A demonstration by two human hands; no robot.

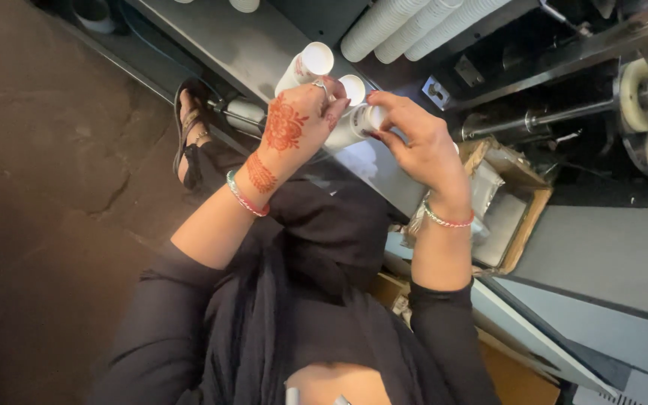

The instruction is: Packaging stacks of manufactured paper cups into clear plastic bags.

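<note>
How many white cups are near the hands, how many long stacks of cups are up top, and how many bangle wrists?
Loose white cups at the hands: 3
Long cup stacks at the top: 3
Wrists with bangles: 2
Total: 8
The left hand and right hand both hold one cup.

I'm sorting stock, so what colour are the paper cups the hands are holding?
White, seen best in the head view: the stack of paper cups held between the left hand and right hand.

A paper cup (354, 124) is held between the left hand (294, 124) and right hand (418, 146), with cup stacks (414, 26) behind and a box (515, 202) just right.
</note>
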